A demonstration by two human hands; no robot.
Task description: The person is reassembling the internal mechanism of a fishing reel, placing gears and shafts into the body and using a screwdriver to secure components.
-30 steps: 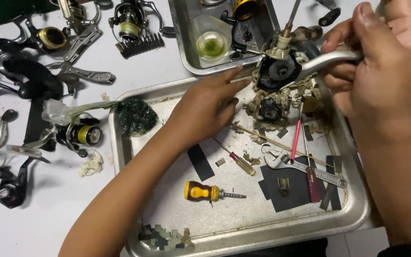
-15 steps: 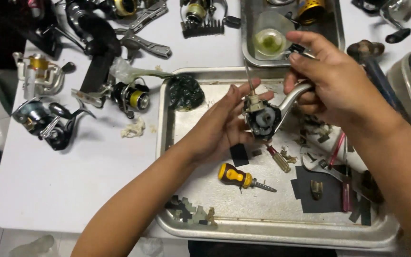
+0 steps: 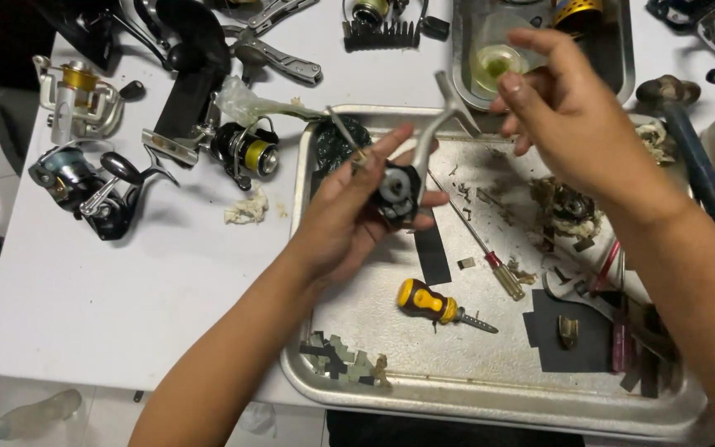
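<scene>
Since the earlier frame my right hand had let go of the reel body and risen toward the small tray, fingers loosely spread and holding nothing I could make out. My left hand alone pinched the body between thumb and fingertips above the big tray, its silver stem pointing up and away. I judged that one-handed hold weak: greasy fingers could let the body twist and drop onto the long screwdriver or the stubby yellow one, scattering loose bits among the scraps. My raised right hand also hung near the cup, which a careless reach could tip.
</scene>
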